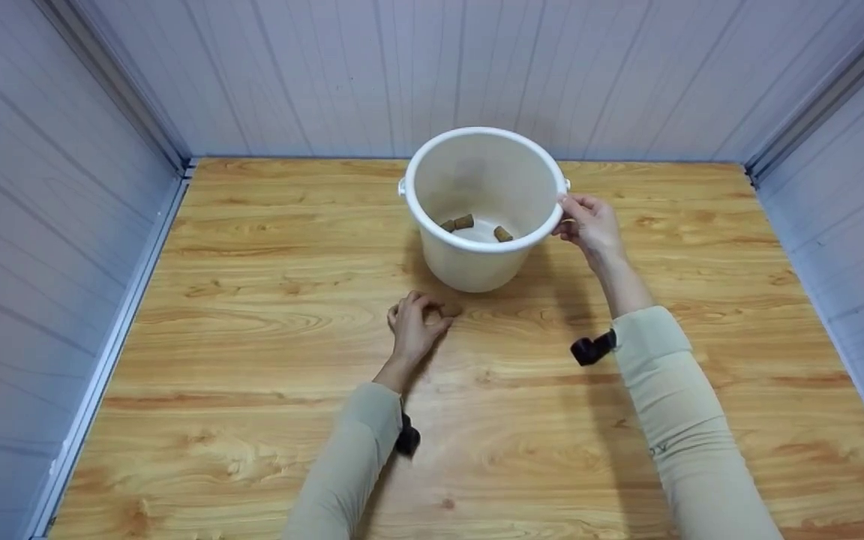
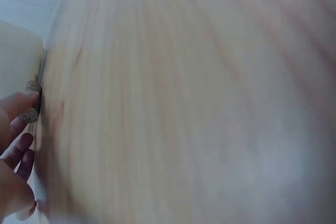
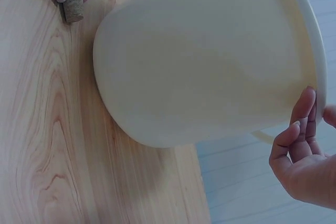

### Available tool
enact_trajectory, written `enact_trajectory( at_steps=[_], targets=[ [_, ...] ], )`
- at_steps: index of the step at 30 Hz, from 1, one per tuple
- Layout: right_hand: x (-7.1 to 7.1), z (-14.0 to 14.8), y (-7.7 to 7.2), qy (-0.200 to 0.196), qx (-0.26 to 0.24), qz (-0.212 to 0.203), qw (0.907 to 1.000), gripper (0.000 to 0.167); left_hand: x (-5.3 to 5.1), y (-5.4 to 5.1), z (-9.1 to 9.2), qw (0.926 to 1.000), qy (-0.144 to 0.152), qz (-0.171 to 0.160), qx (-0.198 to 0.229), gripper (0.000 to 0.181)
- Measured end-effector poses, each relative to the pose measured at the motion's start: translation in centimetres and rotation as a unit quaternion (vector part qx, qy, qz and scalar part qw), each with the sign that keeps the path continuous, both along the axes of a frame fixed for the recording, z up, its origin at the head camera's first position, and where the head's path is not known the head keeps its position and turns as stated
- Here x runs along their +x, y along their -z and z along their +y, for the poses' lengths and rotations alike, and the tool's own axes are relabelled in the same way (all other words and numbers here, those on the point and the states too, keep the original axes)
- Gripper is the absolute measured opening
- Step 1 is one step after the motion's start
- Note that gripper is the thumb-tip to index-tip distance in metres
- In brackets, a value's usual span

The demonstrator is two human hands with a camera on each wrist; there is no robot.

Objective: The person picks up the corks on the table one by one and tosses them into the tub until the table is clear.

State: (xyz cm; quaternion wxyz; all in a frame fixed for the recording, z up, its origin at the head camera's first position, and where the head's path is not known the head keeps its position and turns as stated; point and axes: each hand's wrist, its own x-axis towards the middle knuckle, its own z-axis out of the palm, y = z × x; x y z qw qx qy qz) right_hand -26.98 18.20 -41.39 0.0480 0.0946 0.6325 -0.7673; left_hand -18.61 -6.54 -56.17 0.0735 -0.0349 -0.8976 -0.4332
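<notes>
A white bucket (image 1: 469, 262) stands upright on the wooden table, with several brown corks (image 1: 463, 222) lying in its bottom. My right hand (image 1: 588, 225) grips the bucket's rim at the right side, thumb on top and fingers beneath the lip; the right wrist view shows this hand (image 3: 307, 156) against the bucket (image 3: 205, 66). In front of the bucket's base, my left hand (image 1: 415, 324) pinches the end of another cork (image 1: 452, 309) low at the tabletop. That cork (image 3: 74, 4) shows between thumb and finger in the right wrist view, and this cork (image 2: 32, 100) is at the left edge of the left wrist view.
The wood-grain table (image 1: 267, 352) is walled by pale panels at the back (image 1: 312, 82), left and right. A handle lug (image 1: 402, 187) sticks out at the bucket's left rim. Black wrist cameras (image 1: 593, 349) hang from both sleeves.
</notes>
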Motion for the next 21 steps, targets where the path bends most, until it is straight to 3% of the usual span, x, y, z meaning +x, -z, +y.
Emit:
enact_trajectory(
  at_steps=[7, 16, 21],
  targets=[
    [-0.1, 0.1, 0.0, -0.002, -0.004, 0.002, 1.0, 0.011, -0.1, -0.2, -0.2, 0.9989, 0.012, 0.011, 0.045, 0.02],
    [-0.1, 0.0, 0.0, -0.014, 0.006, 0.009, 0.9998, 0.023, 0.2, -0.7, -0.6, 0.9966, 0.019, 0.021, 0.077, 0.019],
    [0.0, 0.1, -0.1, -0.016, 0.006, 0.008, 0.9998, 0.021, 0.5, -1.1, -0.6, 0.9944, 0.028, 0.032, 0.097, 0.019]
  ],
)
